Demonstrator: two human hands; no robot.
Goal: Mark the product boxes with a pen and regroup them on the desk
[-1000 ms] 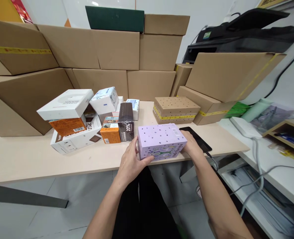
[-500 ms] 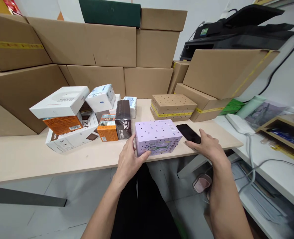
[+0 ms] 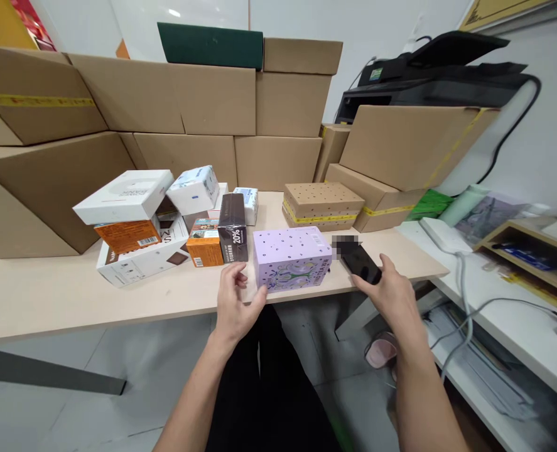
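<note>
A lilac box (image 3: 291, 260) with a dotted top and printed front sits near the table's front edge. My left hand (image 3: 237, 301) is beside its left end, fingers loosely curled and apart, thumb pointing at the lower front corner; whether the thumb touches the box I cannot tell. To the right of the box, my right hand (image 3: 391, 289) grips a black smartphone (image 3: 363, 263) by its near end, thumb on one side and fingers on the other. Pixelation hides the far end of the phone.
At left stand a white box (image 3: 125, 196), orange boxes (image 3: 205, 250) and a dark box (image 3: 233, 227). A dotted brown carton (image 3: 323, 199) lies behind the lilac box. Large cartons (image 3: 278, 163) wall the back. A printer (image 3: 429, 88) and white shelf (image 3: 499, 307) are at right.
My left hand has come away from the lilac box's side, its fingers now curled. My right hand has closed on the phone. The camera view has tilted up slightly.
</note>
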